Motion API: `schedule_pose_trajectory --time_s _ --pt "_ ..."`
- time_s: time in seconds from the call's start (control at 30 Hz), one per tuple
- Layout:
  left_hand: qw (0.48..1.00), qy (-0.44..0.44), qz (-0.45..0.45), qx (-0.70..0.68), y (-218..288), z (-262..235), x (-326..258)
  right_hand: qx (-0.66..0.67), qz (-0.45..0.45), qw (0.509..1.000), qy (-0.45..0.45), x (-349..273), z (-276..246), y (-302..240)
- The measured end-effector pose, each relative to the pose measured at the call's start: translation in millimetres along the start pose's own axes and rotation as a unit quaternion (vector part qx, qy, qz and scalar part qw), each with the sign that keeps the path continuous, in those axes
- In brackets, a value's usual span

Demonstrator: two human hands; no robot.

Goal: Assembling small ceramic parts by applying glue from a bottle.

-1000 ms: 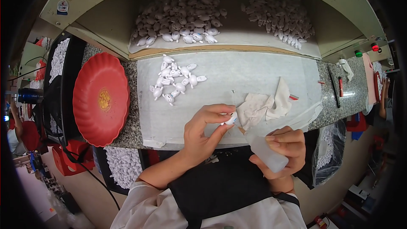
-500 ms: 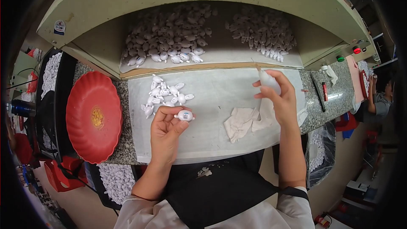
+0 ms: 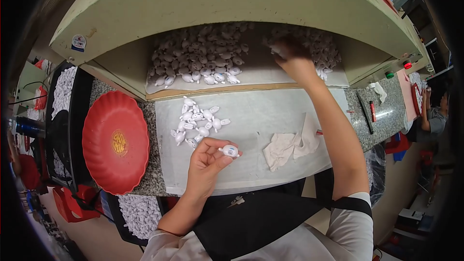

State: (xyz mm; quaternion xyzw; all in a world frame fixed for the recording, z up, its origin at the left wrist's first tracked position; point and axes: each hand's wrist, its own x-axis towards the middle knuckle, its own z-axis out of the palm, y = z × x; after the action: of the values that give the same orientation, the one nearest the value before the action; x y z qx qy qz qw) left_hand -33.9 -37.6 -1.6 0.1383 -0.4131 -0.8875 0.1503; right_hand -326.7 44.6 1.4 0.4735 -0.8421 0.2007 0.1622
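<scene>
The left hand pinches a small white plastic figurine with a blue spot between thumb and fingertips, held just above the pale sheet that covers the middle of the worktop, near its front edge. The piece lies roughly level, its long axis running left to right, the rounded end with the blue spot facing up and toward the right; finer detail is too small to make out. The right hand is stretched far back into the recess under the green shelf, resting among the right-hand heap of small white figurines; its fingers are in shadow, so I cannot tell whether they are closed on anything. By my reading this is a moment of fetching or setting aside at the back while one piece waits in the left hand, and the next move would call for bringing the two hands together over the sheet with the piece kept steady. A loose cluster of white figurines lies just behind the left hand, a crumpled beige cloth to its right, and a round red plastic dish sits at the worktop's left edge.
</scene>
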Motion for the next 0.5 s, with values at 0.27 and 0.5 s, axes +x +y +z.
schedule_pose_trajectory --time_s 0.27,0.5 --pt "0.999 -0.024 -0.032 0.000 -11 9 8 0.551 0.258 0.791 -0.063 -90 -76 -91" --pt "0.995 -0.026 -0.005 0.092 -17 24 0 0.592 0.263 0.760 -0.045 -131 -87 -122"
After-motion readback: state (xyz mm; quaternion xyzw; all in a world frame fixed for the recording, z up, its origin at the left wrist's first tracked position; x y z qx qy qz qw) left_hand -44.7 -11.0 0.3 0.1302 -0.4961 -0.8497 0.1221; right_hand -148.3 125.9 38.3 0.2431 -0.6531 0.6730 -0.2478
